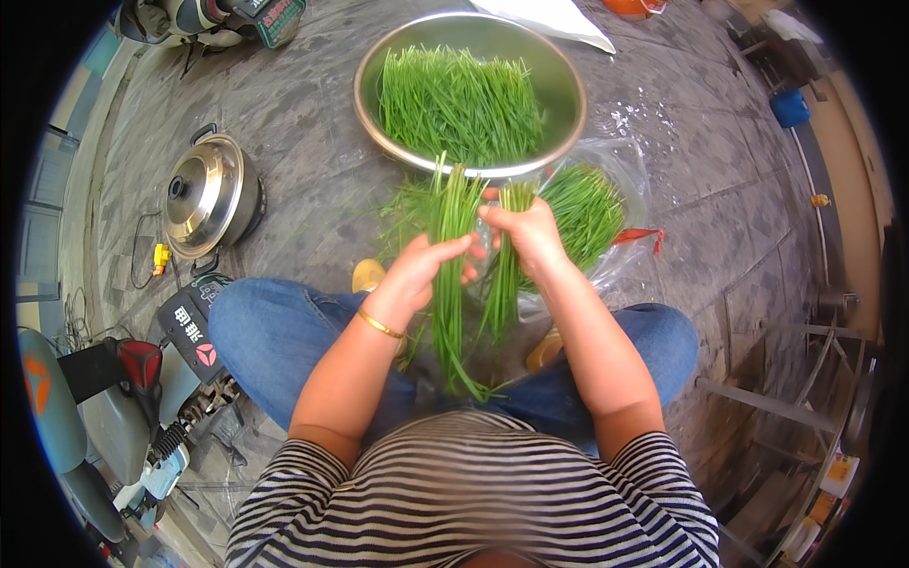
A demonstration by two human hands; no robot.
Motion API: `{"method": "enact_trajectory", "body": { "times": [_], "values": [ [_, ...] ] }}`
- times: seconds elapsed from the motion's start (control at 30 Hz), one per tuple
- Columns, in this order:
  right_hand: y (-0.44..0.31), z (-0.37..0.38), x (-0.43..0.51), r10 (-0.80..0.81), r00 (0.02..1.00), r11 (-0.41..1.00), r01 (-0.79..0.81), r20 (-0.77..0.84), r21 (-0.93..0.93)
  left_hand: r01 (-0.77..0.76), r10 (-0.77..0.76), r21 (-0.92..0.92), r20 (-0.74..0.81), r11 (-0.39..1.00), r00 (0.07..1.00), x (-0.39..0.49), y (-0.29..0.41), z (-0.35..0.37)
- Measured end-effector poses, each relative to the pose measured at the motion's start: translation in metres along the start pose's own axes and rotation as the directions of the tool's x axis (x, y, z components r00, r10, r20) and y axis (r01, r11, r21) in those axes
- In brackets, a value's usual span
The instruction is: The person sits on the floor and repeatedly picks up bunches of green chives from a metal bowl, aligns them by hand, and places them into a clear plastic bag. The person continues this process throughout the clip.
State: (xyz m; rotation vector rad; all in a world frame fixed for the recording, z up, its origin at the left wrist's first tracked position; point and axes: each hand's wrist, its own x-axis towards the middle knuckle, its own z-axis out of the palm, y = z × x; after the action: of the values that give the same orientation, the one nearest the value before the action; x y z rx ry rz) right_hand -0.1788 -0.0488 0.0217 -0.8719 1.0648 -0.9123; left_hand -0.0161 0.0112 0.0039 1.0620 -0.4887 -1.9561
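Observation:
My left hand (437,266) is closed around a bunch of Chinese chives (453,312), whose pale cut ends point up and whose green tips hang between my knees. Beside it my right hand (527,231) grips a second, smaller bunch of chives (504,284), its cut ends also upward. Just beyond both hands stands a large stainless steel basin (561,138) with many chives (461,103) laid in one direction. A further pile of chives (582,213) lies on a clear plastic bag (635,170) to the right, partly behind my right forearm. Loose trimmings (405,213) are on the ground at the left.
A lidded steel pot (209,195) and a yellow plug (161,257) with its cord are on the paving at left. Behind them is an electric scooter (113,419). A metal rack (802,397) stands at right. A red ribbon (639,236) lies by the bag.

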Motion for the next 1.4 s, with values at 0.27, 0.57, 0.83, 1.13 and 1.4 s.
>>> {"method": "enact_trajectory", "body": {
  "times": [0.27,0.57,0.83,1.13,1.4],
  "values": [
    [-0.013,-0.02,0.008,-0.009,0.978,1.0,0.012,-0.209,0.01,-0.083,0.079,-0.032,-0.133,0.996,0.988,-0.002,0.003,-0.006],
    [-0.002,-0.012,0.003,0.104,0.994,0.991,-0.101,-0.033,0.09,-0.158,0.153,-0.02,-0.158,0.987,0.976,0.0,0.001,-0.008],
    [-0.001,0.0,-0.001,0.121,0.992,0.969,-0.111,-0.033,0.222,-0.041,0.041,-0.022,-0.002,0.999,0.999,-0.005,0.002,-0.001],
    [0.002,-0.004,-0.001,0.163,0.986,0.969,-0.164,0.019,0.185,0.066,-0.068,0.02,0.136,0.998,0.988,-0.008,0.002,0.0],
    [-0.009,-0.015,0.003,0.102,0.992,0.958,-0.077,-0.079,0.275,0.013,-0.012,-0.089,0.01,0.996,1.0,-0.002,-0.001,0.0]
  ]
}}
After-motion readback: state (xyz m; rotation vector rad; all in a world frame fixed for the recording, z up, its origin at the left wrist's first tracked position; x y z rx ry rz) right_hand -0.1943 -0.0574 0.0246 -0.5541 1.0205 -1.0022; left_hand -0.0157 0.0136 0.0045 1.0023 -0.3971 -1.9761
